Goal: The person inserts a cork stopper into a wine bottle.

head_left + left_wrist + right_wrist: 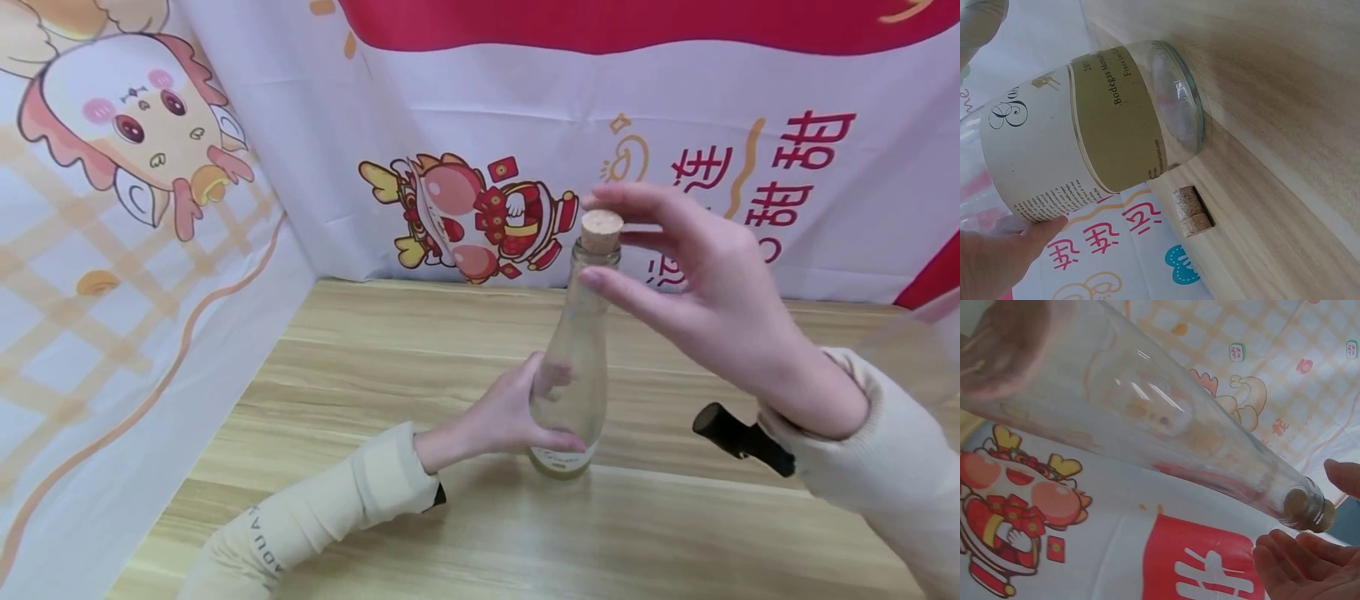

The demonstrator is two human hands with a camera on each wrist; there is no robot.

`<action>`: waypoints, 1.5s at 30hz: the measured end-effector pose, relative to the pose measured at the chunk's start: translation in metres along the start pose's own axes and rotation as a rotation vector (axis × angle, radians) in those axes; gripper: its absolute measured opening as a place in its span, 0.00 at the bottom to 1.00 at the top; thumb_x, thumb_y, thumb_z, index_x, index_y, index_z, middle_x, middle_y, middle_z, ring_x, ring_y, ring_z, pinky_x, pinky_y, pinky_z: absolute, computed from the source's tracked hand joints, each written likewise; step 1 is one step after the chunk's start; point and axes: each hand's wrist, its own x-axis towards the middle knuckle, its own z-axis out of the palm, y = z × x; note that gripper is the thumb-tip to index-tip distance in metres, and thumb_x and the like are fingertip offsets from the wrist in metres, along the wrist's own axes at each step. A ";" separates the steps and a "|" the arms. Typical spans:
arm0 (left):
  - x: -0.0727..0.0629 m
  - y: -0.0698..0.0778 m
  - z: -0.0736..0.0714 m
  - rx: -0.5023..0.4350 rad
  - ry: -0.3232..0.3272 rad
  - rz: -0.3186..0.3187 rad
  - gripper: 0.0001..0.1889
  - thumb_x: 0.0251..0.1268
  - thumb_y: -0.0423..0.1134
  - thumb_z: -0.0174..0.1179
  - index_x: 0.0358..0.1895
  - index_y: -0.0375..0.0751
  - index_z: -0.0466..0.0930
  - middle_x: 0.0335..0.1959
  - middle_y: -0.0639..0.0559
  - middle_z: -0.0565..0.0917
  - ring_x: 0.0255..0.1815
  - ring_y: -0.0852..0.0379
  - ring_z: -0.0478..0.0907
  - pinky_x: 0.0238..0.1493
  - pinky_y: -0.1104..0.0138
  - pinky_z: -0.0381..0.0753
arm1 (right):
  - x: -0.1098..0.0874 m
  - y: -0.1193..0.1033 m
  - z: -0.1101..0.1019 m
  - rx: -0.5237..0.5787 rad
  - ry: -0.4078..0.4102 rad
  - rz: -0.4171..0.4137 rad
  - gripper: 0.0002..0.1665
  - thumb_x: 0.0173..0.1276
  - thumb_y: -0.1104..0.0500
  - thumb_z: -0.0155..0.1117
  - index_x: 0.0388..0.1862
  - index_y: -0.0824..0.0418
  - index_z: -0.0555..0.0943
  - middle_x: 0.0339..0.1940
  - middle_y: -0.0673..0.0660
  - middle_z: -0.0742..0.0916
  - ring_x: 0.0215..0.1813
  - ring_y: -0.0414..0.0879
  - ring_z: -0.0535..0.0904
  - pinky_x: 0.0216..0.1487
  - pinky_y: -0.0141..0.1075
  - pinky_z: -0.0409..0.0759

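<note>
Gripping the clear glass bottle (588, 379) with your left hand (513, 408), you have its thumb and fingers curled round the body, above the desk's (675, 533) surface, where the base sits. A cork stopper (602, 232) sits in the mouth, partly sticking out. Your right hand (712, 292) is spread beside it, thumb and fingers well parted around the cork and just clear of it, holding nothing. Near the base lies a small speckled cork piece (1191, 211). Behind stands a white cloth (487, 92) printed with cartoon figures and red characters.
</note>
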 end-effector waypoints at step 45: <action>-0.002 -0.017 0.007 0.104 -0.013 -0.003 0.44 0.35 0.46 0.76 0.60 0.49 0.61 0.55 0.53 0.74 0.53 0.61 0.71 0.53 0.68 0.72 | -0.080 0.017 0.080 0.168 -0.013 0.385 0.35 0.46 0.67 0.73 0.54 0.67 0.69 0.53 0.63 0.79 0.56 0.54 0.75 0.57 0.42 0.71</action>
